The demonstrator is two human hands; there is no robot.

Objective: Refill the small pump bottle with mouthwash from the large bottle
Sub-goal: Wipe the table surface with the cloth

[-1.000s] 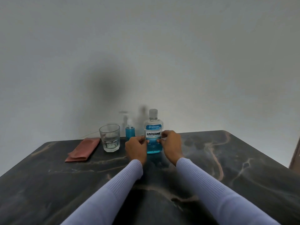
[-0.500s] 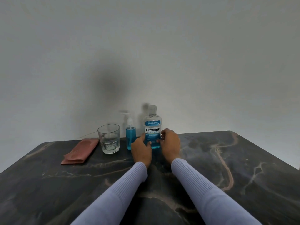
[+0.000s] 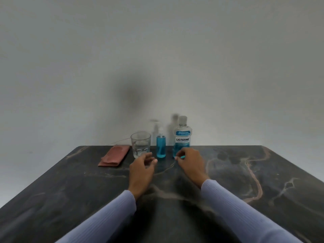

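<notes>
The large mouthwash bottle (image 3: 182,137) stands upright at the table's far edge, capped, with blue liquid in its lower part. To its left stands the small pump bottle (image 3: 161,146), blue liquid inside and its white pump head on. My right hand (image 3: 190,162) hovers just in front of the large bottle's base with loosely curled fingers and holds nothing. My left hand (image 3: 141,170) is in front of the glass and pump bottle, fingers relaxed, empty.
A clear drinking glass (image 3: 140,145) stands left of the pump bottle. A folded reddish cloth (image 3: 114,155) lies further left. The dark marble table (image 3: 245,181) ends at a grey wall right behind the bottles.
Both hands have let go of the large bottle and drawn back toward me. The bottle now stands a little right of the pump bottle. The camera view has shifted.
</notes>
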